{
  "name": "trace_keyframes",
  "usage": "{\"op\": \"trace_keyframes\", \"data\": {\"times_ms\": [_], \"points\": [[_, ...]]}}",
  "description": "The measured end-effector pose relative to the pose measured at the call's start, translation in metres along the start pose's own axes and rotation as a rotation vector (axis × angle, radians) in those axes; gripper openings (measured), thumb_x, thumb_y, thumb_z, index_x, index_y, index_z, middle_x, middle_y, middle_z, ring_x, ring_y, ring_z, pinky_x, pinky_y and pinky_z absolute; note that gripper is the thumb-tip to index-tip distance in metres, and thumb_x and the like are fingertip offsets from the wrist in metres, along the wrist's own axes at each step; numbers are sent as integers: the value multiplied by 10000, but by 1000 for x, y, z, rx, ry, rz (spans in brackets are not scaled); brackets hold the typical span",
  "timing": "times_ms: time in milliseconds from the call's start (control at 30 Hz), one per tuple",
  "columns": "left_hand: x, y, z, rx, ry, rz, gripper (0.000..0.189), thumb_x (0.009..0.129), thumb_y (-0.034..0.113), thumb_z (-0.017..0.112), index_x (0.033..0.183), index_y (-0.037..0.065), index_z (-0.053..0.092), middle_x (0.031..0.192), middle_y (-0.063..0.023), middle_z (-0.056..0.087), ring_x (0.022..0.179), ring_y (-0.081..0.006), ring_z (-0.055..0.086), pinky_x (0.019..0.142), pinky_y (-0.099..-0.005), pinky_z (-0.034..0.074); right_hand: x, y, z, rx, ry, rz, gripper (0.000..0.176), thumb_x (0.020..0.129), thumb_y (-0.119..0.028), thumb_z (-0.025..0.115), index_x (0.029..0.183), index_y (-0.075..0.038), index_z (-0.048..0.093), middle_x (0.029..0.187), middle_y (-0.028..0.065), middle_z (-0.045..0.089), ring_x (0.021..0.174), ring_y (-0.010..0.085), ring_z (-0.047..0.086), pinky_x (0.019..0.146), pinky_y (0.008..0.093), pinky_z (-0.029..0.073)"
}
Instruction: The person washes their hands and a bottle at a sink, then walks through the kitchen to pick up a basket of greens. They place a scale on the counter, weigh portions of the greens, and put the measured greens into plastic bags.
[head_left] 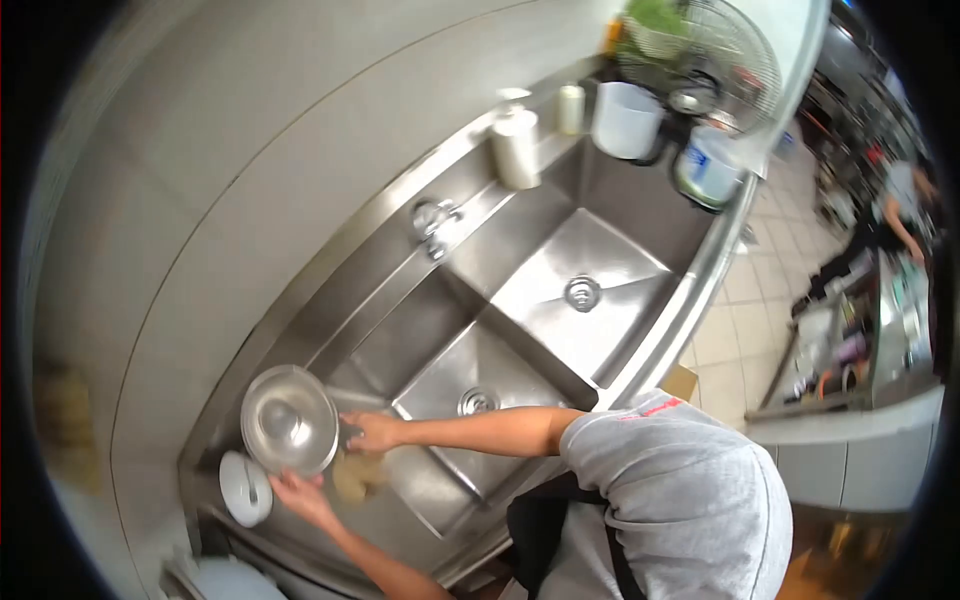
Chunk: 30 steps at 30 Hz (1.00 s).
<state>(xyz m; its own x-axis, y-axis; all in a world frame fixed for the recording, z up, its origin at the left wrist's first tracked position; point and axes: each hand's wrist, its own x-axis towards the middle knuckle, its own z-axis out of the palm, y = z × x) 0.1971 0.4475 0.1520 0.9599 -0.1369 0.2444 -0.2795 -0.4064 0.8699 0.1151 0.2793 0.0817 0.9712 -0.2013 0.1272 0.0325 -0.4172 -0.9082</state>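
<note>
A round, shiny metal bowl [262, 408] is at the left end of the steel sink unit. My left hand [298, 494] grips its near rim, thumb and fingers at the edge. Beside the bowl's right edge is my right hand [375, 433], fingers curled around a small dark patch that I cannot make out. Between my hands, a yellowish-brown lump [355, 476] lies on the steel surface, too blurred to name. A white bowl [245, 488] with something small and dark in it stands just left of my left hand.
Two sink basins [600, 245] lie to the right, with a tap [436, 222] behind them. A pump bottle [515, 148], white containers [627, 120] and a wire basket [735, 50] line the far end. Another person [890, 215] is across the tiled floor.
</note>
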Motion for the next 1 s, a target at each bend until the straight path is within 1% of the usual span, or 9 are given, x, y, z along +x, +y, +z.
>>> {"op": "trace_keyframes", "data": {"times_ms": [167, 267, 333, 367, 467, 500, 667, 900, 1000], "points": [[-125, 53, 87, -203, -177, 308, 210, 913, 172, 423, 871, -33, 434, 727, -91, 476, 483, -109, 448, 368, -193, 402, -154, -19, -158, 245, 291, 79, 601, 752, -273, 583, 1245, 6, 385, 963, 197, 589, 833, 291, 585, 732, 352, 445], [-178, 63, 157, -384, -478, 269, 220, 892, 124, 448, 994, -71, 462, 933, -177, 529, 708, -202, 575, 574, -271, 504, -232, 31, -235, -41, 516, -70, 358, 681, -29, 555, 1038, -7, 549, 689, 144, 559, 630, 270, 558, 589, 338, 435], [-211, 99, 214, 4, -768, 566, 439, 869, 111, 480, 1247, -52, 327, 1062, -215, 512, 897, -272, 552, 830, -381, 445, -295, 35, -302, -438, 791, -122, 389, 641, -16, 551, 1027, -56, 553, 653, 71, 501, 622, 234, 496, 613, 333, 400], [-241, 150, 223, 514, -805, 792, 582, 831, 100, 525, 1331, 17, 239, 1343, -244, 263, 1216, -376, 308, 994, -435, 260, -331, 35, -345, -688, 796, -100, 374, 658, -34, 544, 1030, -78, 551, 672, 55, 502, 667, 212, 500, 650, 322, 395], [-299, 207, 287, 504, -970, 647, 611, 809, 131, 562, 1338, 67, 261, 1419, -209, 36, 1278, -427, 121, 1004, -422, 238, -442, 54, -436, -1129, 878, 54, 253, 749, -96, 480, 988, -102, 565, 696, 22, 504, 747, 173, 496, 711, 299, 376], [-331, 238, 305, 316, -943, 654, 567, 813, 148, 568, 1316, 71, 318, 1395, -223, 163, 1254, -386, 244, 987, -401, 274, -486, 54, -461, -1152, 925, 113, 274, 730, -90, 490, 995, -104, 558, 706, 26, 514, 765, 188, 499, 721, 316, 374], [-480, 366, 411, -54, -1457, 406, 463, 829, 169, 548, 1260, 73, 409, 1273, -200, 412, 1200, -291, 386, 977, -337, 295, -661, 81, -527, -624, 1371, 343, 519, 602, 49, 517, 1087, -133, 546, 939, 73, 588, 935, 273, 498, 824, 344, 330], [-634, 474, 548, -224, -1767, 920, 304, 844, 139, 534, 1127, 28, 531, 1168, -149, 526, 1056, -258, 524, 854, -299, 416, -867, 236, -586, 437, 1879, 874, 212, 726, -106, 519, 861, 55, 552, 691, 72, 548, 583, 141, 477, 535, 307, 401], [-682, 493, 615, -129, -1909, 1004, 340, 864, 238, 485, 1145, 49, 511, 1147, -183, 516, 1061, -330, 489, 877, -354, 401, -969, 333, -568, 861, 2056, 678, 166, 733, -123, 480, 851, -16, 527, 684, 70, 516, 508, 143, 457, 408, 290, 330]]}}
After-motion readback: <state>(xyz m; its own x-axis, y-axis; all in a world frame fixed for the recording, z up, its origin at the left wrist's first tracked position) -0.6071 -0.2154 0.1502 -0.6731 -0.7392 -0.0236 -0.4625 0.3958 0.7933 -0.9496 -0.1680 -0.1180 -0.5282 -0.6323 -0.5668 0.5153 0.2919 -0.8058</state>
